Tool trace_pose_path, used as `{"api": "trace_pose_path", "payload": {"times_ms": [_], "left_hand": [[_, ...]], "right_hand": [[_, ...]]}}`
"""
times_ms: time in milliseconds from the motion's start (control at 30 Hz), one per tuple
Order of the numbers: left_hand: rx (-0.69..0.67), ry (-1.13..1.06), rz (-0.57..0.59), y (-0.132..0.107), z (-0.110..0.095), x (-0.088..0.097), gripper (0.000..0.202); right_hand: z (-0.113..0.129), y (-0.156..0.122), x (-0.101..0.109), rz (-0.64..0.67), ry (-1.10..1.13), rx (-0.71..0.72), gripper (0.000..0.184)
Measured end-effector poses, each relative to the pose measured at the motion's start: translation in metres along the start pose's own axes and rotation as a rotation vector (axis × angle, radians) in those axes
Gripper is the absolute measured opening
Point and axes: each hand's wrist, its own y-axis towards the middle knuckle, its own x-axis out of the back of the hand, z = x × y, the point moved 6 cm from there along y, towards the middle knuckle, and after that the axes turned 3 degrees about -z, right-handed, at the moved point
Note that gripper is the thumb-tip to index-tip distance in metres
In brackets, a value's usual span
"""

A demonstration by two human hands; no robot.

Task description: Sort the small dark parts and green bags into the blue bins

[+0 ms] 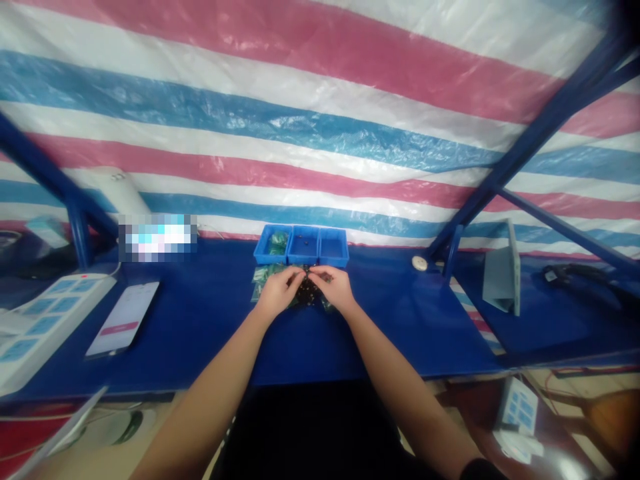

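Pieces (306, 295), small and dark, lay in a loose heap just below and between the left grip (278, 291) and the right grip (334, 288), on a blue surface (400, 320). The two grips faced each other over the heap, their tips nearly meeting at its far edge. In each, thumb and forefinger were drawn close as in a pinch; whether either grasped a piece could not be told, the bits there being too small to make out.

Just beyond the grips stood a left bin (270, 259), a middle bin (303, 259) and a right bin (334, 248), all blue and side by side. The left one, beyond the left grip, held green packets (278, 243); the middle one, straight beyond the meeting tips, had a few dark specks on its floor. Loose green packets (259, 275) lay on the surface just beside the left grip, partly hidden by it.

Well apart to the left of the left grip lay a phone (123, 320) with its screen lit and, farther left, a white power strip (55, 327). Well to the right of the right grip and farther out sat a pale round disc (419, 263). Striped sheeting (320, 143) hung beyond the bins.
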Motion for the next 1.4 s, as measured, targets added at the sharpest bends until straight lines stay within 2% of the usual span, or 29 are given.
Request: {"api": "trace_pose_path", "payload": {"times_ms": [333,533,1167,1300,1400], "left_hand": [[-0.009,0.004,-0.025,0.000,0.000,0.001,0.032],[-0.010,0.010,0.008,-0.001,-0.002,0.001,0.031],[0.004,0.017,0.004,-0.001,-0.001,0.001,0.031],[0.007,0.009,-0.002,-0.001,0.000,0.001,0.030],[0.013,0.009,-0.011,-0.001,0.001,0.001,0.030]], "right_hand": [[0.000,0.000,0.001,-0.015,-0.007,0.014,0.023],[-0.001,0.000,0.000,-0.003,-0.009,0.000,0.023],[0.000,-0.001,0.000,-0.010,-0.003,-0.008,0.023],[-0.008,0.002,0.002,-0.039,0.128,-0.108,0.027],[-0.019,0.006,0.008,-0.123,0.246,-0.231,0.034]]}}
